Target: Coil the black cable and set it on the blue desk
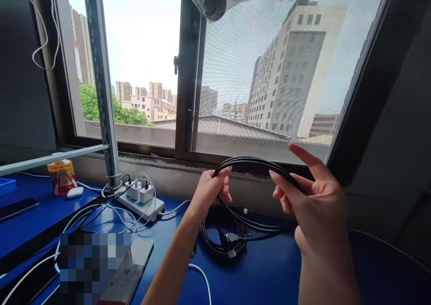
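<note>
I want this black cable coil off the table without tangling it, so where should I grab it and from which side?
Probably the coil at its left arc, where the loops lie bunched flat on the table; come from above with the left hand, now holding the raised loop right over it. Avoid the middle, where plugs and strands cross.

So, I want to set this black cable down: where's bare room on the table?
Barest is the blue tabletop in front of the coiled cables, right of the loose white lead. Crowded: the power strip with its tangle of leads, and the phone at left.
</note>
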Motion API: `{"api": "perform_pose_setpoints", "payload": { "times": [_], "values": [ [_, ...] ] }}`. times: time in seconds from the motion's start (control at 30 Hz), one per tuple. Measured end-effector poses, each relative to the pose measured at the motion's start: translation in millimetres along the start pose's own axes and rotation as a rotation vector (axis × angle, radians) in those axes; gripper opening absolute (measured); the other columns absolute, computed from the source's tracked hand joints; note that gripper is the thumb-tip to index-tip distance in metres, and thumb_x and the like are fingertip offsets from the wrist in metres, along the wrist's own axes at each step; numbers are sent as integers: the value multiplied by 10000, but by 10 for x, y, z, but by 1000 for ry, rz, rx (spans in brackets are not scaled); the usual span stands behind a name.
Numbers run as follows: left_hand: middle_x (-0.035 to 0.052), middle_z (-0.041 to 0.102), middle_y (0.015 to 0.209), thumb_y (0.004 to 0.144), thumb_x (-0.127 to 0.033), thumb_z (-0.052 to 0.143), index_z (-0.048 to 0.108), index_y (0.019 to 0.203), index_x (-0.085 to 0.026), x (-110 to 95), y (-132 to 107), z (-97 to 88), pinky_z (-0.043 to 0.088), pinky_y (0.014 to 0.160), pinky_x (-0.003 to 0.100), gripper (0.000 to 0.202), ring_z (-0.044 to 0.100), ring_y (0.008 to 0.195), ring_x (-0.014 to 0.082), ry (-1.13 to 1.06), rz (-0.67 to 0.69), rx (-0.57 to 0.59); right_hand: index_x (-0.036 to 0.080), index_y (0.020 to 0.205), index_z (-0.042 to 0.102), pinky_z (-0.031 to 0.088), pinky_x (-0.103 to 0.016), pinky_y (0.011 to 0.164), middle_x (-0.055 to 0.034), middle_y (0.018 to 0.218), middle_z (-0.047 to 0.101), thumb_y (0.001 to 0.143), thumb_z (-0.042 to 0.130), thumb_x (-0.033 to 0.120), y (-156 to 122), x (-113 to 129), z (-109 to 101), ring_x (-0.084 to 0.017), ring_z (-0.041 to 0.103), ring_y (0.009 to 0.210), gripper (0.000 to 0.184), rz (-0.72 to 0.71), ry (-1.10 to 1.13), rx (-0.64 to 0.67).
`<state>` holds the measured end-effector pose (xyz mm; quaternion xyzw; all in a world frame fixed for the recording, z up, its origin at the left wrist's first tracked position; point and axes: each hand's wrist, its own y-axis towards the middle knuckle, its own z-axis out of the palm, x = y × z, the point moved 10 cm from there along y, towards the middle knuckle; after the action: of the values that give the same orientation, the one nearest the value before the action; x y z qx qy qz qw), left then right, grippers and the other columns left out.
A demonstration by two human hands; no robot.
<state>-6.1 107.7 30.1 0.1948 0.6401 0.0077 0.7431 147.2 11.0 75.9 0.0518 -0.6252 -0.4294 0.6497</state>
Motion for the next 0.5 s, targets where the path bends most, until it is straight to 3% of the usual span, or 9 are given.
{"api": "perform_pose_setpoints", "payload": {
  "times": [0.13,0.27,0.37,0.5],
  "values": [
    [-43,448,385,799,-332,533,436,492,-168,78,24,37,413,473,188,361,527,369,92,12,-41,-15,159,1114,594,190,-182,328,91,407,483,524,781,339,14,-21,-159,-47,317,299,644,47,113,-174],
    [-40,461,402,834,-335,513,452,487,-160,208,11,152,363,397,171,394,516,343,88,30,-137,3,182,985,570,115,-192,350,128,406,410,481,757,289,-18,-61,-311,-24,265,312,549,119,279,-359],
    [-44,441,372,847,-375,516,451,486,-166,328,1,300,279,319,165,423,453,283,77,52,-192,44,209,901,539,109,-190,354,135,400,387,481,727,235,-44,-31,-343,-23,261,325,462,124,347,-403],
    [-30,440,336,887,-365,457,449,466,-173,503,-44,521,299,313,175,463,417,259,79,53,-268,157,218,824,515,129,-189,339,126,389,413,489,708,219,-98,19,-363,-28,262,311,387,110,353,-440]
  ]
}}
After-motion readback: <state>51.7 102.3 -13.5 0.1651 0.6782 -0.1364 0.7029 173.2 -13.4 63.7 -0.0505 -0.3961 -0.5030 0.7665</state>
